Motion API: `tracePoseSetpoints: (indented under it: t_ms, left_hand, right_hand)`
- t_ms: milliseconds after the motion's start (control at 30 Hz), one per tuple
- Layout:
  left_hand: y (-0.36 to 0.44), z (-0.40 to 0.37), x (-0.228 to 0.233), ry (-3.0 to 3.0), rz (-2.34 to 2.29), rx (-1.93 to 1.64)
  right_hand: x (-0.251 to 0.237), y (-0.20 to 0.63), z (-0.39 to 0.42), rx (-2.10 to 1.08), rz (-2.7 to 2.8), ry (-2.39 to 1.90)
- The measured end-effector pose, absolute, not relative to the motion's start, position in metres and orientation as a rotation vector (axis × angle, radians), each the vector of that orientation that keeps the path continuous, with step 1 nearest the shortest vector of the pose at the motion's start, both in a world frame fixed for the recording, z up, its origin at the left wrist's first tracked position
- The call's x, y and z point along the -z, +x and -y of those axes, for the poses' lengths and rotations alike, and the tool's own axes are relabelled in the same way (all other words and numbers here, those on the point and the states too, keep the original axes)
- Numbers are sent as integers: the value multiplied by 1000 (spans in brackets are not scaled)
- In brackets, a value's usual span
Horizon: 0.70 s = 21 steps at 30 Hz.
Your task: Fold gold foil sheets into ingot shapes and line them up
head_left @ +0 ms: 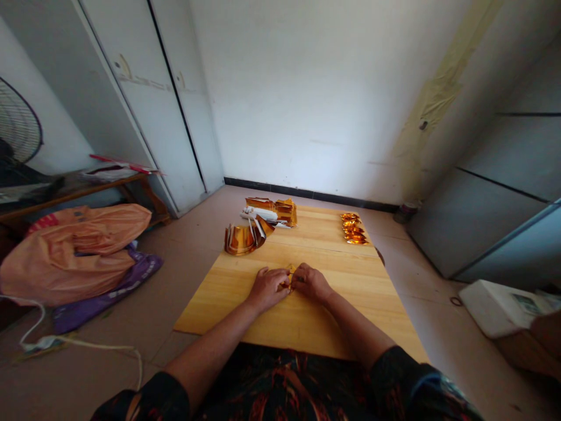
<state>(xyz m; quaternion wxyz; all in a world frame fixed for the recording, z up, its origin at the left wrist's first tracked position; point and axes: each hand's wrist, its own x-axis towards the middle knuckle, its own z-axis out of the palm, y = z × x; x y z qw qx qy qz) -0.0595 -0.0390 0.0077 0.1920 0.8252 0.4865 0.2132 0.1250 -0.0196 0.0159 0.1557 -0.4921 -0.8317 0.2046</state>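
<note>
White plastered walls close off a bare room with a pale tiled floor, and a low worktop (333, 316) of light yellow wooden boards sits in the middle of it. At the far left, the round wire grille of a dark fan (17, 126) shows above a brown wooden bench (79, 193) that carries flat papers. Below the bench lies a bulging orange plastic sack (79, 251), tied shut so its contents are hidden, resting on a flattened purple plastic bag (109, 289). A white cord (87, 346) trails over the floor near it. Two tall grey cupboard doors (144, 105) stand behind.

On the far left part of the worktop, a curled fan of shiny gold foil sheets (243, 237) stands on edge, and just behind it lies a pile of foil packs, gold and white (272, 211). At the far right edge there is a short row of folded gold foil pieces (353, 229), about four, glossy and crumpled in shape.

At the centre, the left hand (269, 287) and the right hand (311, 282) meet knuckle to knuckle, both pressed to the wood. Between their fingertips they pinch a small gold foil piece (290, 270), mostly hidden; each grip is closed on it.

At the right, a white box (495, 307) lies on the floor beside grey panels.
</note>
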Motion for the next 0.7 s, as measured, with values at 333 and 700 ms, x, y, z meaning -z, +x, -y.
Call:
tracePoseSetpoints:
  t_ms: [333,700]
  left_hand:
    - [-60,39,-9,2311,-1362,-597]
    - [-62,38,-10,2411,-1290,-534]
  right_hand:
    - [-19,122,20,-596,2344,-1494]
    - [-16,122,12,-596,2323,-1516]
